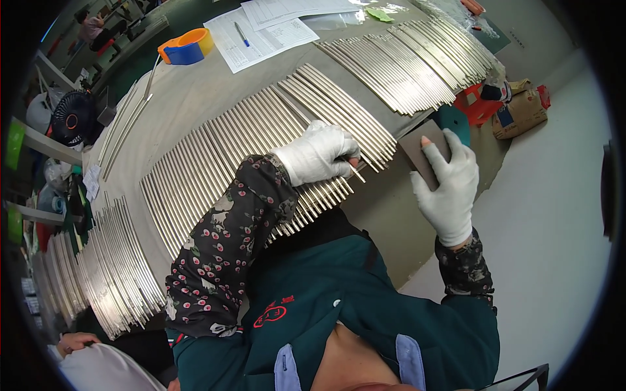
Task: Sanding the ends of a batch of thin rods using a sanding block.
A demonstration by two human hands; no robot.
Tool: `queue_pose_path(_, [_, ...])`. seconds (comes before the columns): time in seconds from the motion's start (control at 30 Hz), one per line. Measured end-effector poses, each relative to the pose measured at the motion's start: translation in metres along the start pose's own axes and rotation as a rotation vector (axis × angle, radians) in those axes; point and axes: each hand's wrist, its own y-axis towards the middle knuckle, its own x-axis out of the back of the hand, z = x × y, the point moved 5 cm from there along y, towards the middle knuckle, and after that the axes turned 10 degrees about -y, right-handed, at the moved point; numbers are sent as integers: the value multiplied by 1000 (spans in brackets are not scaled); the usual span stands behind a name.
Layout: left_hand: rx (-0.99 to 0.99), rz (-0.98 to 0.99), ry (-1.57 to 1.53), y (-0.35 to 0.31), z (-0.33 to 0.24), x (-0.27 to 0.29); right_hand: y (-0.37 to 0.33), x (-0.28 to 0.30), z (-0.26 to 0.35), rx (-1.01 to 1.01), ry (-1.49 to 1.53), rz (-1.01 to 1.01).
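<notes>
My left hand [317, 154], in a white glove with a bare fingertip showing, is closed on a thin metal rod [357, 173] near its near end. That rod lies in a gap between two groups of a wide row of silvery rods [218, 146] laid side by side on the table. My right hand [451, 186], also white-gloved, grips a flat grey-brown block [417, 153], possibly a sanding sponge, just past the table's right edge. Its fingers lie over the block's face, and the block is apart from the rods.
More rods [407, 65] lie at the far right, and further bundles [117, 267] at the left edge. A tape roll in an orange-blue holder [186, 49], paper sheets [241, 42] and a pen [242, 34] lie at the back. Beyond are a fan [73, 117] and a cardboard box [520, 116]. Another person's hand [78, 341] shows lower left.
</notes>
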Motion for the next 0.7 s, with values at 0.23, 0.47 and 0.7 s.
queue_pose_path(0.23, [-26,-280,390,-1,-17,21,-16,1,-3,1,153,-26])
queue_pose_path(0.47, [261,-43,620,-28,7,17,-22,0,8,23,208,52])
queue_pose_path(0.7, [225,-91,747,-27,4,12,-23,0,9,32,214,43])
